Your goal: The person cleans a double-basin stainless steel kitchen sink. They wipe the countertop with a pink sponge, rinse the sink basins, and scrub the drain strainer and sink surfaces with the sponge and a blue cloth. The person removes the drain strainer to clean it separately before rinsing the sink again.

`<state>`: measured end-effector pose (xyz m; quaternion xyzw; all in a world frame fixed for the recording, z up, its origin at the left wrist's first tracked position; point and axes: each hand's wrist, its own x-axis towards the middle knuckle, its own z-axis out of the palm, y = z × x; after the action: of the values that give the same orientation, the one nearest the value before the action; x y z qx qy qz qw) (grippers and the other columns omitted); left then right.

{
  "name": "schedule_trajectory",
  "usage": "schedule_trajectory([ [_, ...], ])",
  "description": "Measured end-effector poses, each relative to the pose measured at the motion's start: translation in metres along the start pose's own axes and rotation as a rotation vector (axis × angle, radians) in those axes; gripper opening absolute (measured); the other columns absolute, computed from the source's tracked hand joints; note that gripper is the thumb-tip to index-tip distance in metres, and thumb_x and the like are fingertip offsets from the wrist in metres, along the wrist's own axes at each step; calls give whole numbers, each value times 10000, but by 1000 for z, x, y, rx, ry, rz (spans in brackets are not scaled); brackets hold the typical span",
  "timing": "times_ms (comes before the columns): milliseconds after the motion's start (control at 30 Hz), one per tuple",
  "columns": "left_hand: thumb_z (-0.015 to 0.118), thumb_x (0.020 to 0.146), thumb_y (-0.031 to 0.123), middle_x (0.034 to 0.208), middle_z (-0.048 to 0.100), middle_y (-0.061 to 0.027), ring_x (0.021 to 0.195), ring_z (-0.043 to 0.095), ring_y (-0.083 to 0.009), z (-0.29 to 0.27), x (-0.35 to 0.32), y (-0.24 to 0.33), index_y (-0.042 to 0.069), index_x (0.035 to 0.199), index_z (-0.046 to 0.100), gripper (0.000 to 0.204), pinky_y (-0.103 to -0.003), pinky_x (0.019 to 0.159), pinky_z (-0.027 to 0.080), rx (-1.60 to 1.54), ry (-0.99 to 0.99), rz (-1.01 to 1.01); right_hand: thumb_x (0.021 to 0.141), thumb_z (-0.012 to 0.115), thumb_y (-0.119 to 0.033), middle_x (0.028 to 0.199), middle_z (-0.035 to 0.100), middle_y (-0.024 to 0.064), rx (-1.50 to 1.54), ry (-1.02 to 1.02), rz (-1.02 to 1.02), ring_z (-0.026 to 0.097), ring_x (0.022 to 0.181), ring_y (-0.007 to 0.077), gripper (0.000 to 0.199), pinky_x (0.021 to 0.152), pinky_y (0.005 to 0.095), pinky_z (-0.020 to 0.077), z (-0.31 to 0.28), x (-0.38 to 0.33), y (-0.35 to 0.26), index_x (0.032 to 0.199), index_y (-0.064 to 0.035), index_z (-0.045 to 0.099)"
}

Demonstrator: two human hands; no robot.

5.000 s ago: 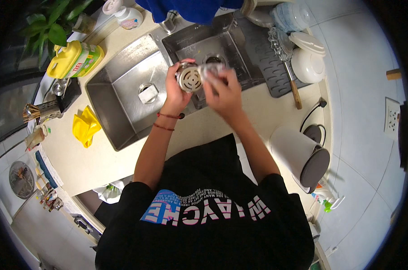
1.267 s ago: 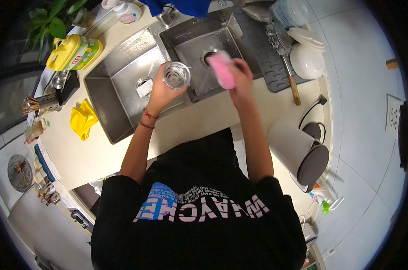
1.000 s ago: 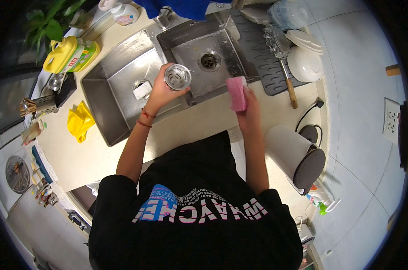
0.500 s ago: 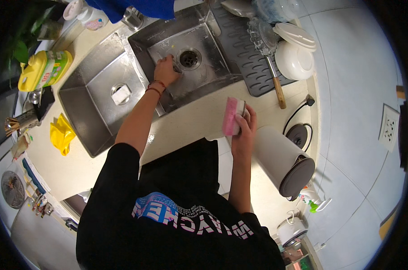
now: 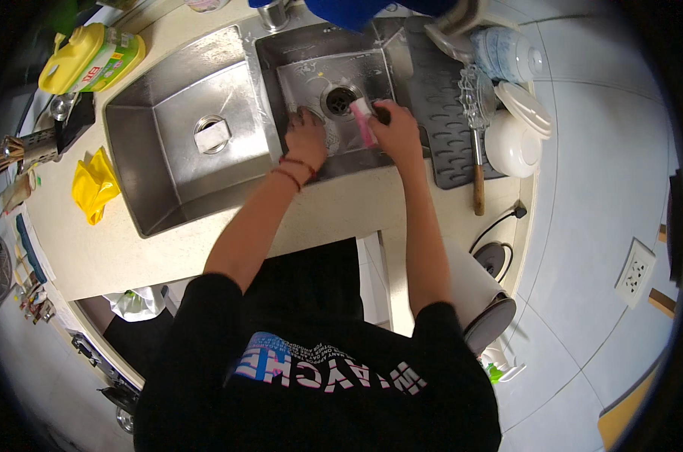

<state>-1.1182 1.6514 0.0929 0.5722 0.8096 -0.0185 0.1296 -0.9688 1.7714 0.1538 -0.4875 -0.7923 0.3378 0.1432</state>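
Note:
Both my hands are inside the right basin of a steel sink [image 5: 267, 83]. My left hand [image 5: 306, 141], with red bands round its wrist, is bent low over the basin floor, left of the drain [image 5: 340, 99]. Its fingers are curled at a clear, curved-edged piece [image 5: 328, 129] that looks like glass; the hand hides much of its shape. My right hand [image 5: 398, 134] grips a pink and white sponge [image 5: 364, 124] just right of the drain, close to the clear piece. In the left basin a white square block [image 5: 212, 137] lies over the drain.
Right of the sink, a grey drying mat [image 5: 448, 154] bears a strainer with a wooden handle [image 5: 478, 188], a white bowl [image 5: 511, 143] and stacked bluish bowls [image 5: 507, 54]. A white kettle [image 5: 469, 282] stands nearer me. A yellow jug [image 5: 93, 60] and crumpled yellow plastic [image 5: 94, 187] are left.
My right hand has carried the sponge from over the counter forward and left into the right basin. My left hand stays low in that basin. The view has shifted.

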Motion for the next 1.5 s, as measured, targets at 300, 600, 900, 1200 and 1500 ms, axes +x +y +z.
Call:
schedule_trajectory([
  [300, 607, 825, 2, 1133, 596, -179, 1241, 490, -391, -122, -123, -47, -4, 1090, 577, 267, -474, 1002, 434, -646, 496, 49, 838, 607, -193, 1087, 620, 165, -592, -376, -679, 558, 1080, 362, 204, 882, 452, 490, 115, 88, 91, 927, -29, 689],
  [600, 524, 907, 90, 1268, 485, -208, 1301, 401, -427, -67, -224, -122, -62, 1146, 543, 283, -455, 999, 402, -742, 422, -553, 828, 624, -83, 1076, 642, 159, -1002, -870, -492, 622, 1022, 323, 167, 839, 428, 527, 166, 108, 60, 977, -52, 693],
  [900, 401, 968, 292, 1187, 552, -223, 1298, 408, -419, -44, -209, -138, -59, 1143, 555, 421, -469, 1025, 359, -648, 459, -416, 807, 690, -221, 1098, 634, 177, 122, -667, 634, 637, 952, 267, 435, 770, 418, 525, 176, 140, 163, 1136, 45, 589],
  [1200, 465, 913, 216, 1152, 549, -215, 1238, 456, -411, -40, -213, -135, -52, 1063, 578, 327, -465, 973, 397, -693, 493, -489, 888, 603, -225, 1210, 578, 86, 598, -587, 652, 558, 1094, 256, 387, 923, 413, 473, 89, 111, 92, 1236, -60, 570],
  [1500, 501, 890, 212, 1136, 553, -210, 1226, 461, -410, -44, -210, -135, -49, 1039, 588, 313, -468, 966, 396, -624, 478, -445, 742, 682, -173, 1081, 633, 70, -707, -743, -1316, 573, 1062, 251, 109, 899, 423, 477, 139, 135, 110, 814, -100, 720],
])
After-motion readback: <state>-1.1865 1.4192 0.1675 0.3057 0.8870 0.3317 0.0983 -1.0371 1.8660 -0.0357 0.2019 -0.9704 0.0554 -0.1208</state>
